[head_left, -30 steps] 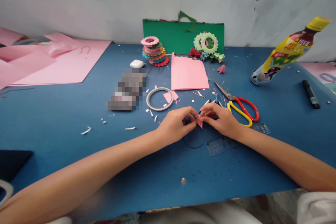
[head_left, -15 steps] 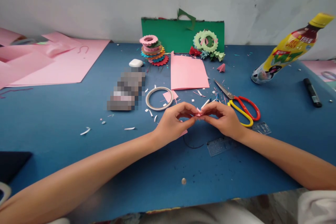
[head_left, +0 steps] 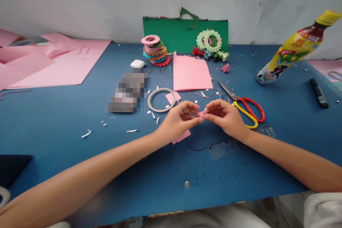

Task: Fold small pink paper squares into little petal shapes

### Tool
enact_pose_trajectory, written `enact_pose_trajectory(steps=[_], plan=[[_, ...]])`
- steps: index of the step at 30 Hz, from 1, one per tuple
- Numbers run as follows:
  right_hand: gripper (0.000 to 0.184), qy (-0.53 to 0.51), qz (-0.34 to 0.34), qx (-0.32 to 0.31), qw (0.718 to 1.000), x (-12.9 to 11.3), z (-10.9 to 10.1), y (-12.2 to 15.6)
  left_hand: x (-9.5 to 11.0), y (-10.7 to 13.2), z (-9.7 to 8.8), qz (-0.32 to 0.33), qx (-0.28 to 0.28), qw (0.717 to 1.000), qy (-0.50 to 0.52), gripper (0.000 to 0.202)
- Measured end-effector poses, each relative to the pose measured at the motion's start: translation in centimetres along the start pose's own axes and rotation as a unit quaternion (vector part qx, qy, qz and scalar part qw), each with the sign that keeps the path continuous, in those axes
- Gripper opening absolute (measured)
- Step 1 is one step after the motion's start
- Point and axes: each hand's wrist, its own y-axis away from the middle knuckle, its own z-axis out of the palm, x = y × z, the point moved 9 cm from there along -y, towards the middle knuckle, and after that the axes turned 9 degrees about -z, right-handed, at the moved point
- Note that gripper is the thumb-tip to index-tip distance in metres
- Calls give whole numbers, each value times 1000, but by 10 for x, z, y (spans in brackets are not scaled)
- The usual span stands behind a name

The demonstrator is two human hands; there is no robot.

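A small folded piece of pink paper (head_left: 201,114) is pinched between the fingertips of my left hand (head_left: 181,119) and my right hand (head_left: 226,117), above the middle of the blue table. Fingers cover part of it, so its full shape is hidden. Another pink paper scrap (head_left: 183,137) lies under my left wrist. Beyond my left hand is a roll of double-sided tape (head_left: 161,100). Scissors (head_left: 244,105) with one red and one yellow handle lie just beyond my right hand. A clear ruler (head_left: 221,149) lies partly under my right forearm.
Behind my hands is a pink sheet (head_left: 192,73). Farther back are stacked paper rings (head_left: 156,51), green paper rings (head_left: 212,41) and a green board (head_left: 173,30). A yellow-labelled bottle (head_left: 296,50) and a black marker (head_left: 318,93) stand and lie right. Large pink sheets (head_left: 72,64) cover the left.
My fingertips have shifted slightly on the folded paper, and my upper fingers have lifted a little apart. More of the scrap under my left wrist now shows.
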Motion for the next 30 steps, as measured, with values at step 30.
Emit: enact_pose_trajectory(steps=[30], plan=[[13,316,-303,-158,885,-68,22,12,6,7,20,-83,-98,991,-46,13]])
